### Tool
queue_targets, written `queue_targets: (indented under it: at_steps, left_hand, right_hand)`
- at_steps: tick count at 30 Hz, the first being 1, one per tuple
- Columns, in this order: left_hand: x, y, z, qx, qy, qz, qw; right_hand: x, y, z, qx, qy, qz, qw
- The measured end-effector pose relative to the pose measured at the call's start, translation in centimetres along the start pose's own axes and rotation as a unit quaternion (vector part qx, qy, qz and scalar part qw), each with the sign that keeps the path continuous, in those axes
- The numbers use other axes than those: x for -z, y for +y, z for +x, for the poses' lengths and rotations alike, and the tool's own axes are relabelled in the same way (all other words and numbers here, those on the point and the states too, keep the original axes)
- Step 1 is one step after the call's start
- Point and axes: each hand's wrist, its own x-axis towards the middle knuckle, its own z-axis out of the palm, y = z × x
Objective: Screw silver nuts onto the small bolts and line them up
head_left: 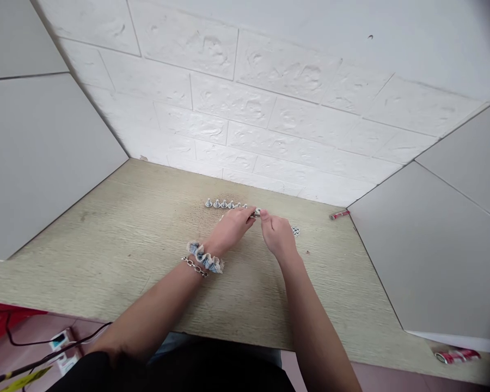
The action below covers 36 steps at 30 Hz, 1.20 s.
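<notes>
My left hand [234, 226], with a scrunchie [206, 257] and a chain bracelet [195, 267] at its wrist, has its fingers closed at a small silver metal piece [257, 212]. From the other side my right hand [280, 235] meets it, fingers curled in and thumb up against the piece. Its exact kind is too small to tell and partly covered by the fingers. Just beyond my left hand, several silver bolts [216, 203] stand upright in a row, heads down; the row's right end is partly behind the hand. Several small silver nuts or rings [295, 231] lie right of my right hand.
The wooden tabletop [147, 228] ends at a white brick-patterned wall [249, 125], with grey panels [53, 158] at both sides. One red cylinder [340, 215] lies by the right panel, another red cylinder [457, 356] near the front right edge. Cables [44, 359] hang lower left.
</notes>
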Motion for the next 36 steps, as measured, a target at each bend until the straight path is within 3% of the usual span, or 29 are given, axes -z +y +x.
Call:
queue_targets:
  at_steps: [8,14,18,21,24,28,33,36]
  left_hand:
    - [-0.19,-0.04,-0.09,-0.014,-0.003,-0.002,1.000]
    - [0.02,0.05,-0.11,-0.013,-0.006,0.010,1.000]
    - [0.07,0.09,-0.08,-0.010,0.001,0.015,1.000]
    - [-0.05,0.06,-0.07,-0.016,0.006,0.004,1.000]
    - [-0.08,0.09,-0.05,-0.010,0.002,0.002,1.000]
    - [0.06,0.21,-0.04,-0.002,-0.015,0.019,1.000]
    - [0.05,0.22,-0.07,-0.002,-0.005,0.007,1.000]
    - [0.03,0.22,-0.07,-0.001,-0.004,0.000,1.000]
  right_hand:
    - [-0.57,-0.27,0.43,0.016,0.012,0.158,0.987]
    - [-0.09,-0.17,0.13,-0.003,0.057,0.107,0.993]
    - [-0.10,-0.33,0.33,-0.044,0.052,0.191,0.979]
    - [-0.36,-0.44,0.53,-0.030,0.028,0.211,0.977]
    - [-0.38,-0.39,0.42,-0.019,0.034,0.173,0.984]
    - [-0.10,-0.17,0.23,-0.063,0.072,0.133,0.986]
    - [-0.17,-0.26,0.56,-0.045,0.023,0.225,0.973]
    - [-0.29,-0.32,0.59,-0.024,0.011,0.206,0.978]
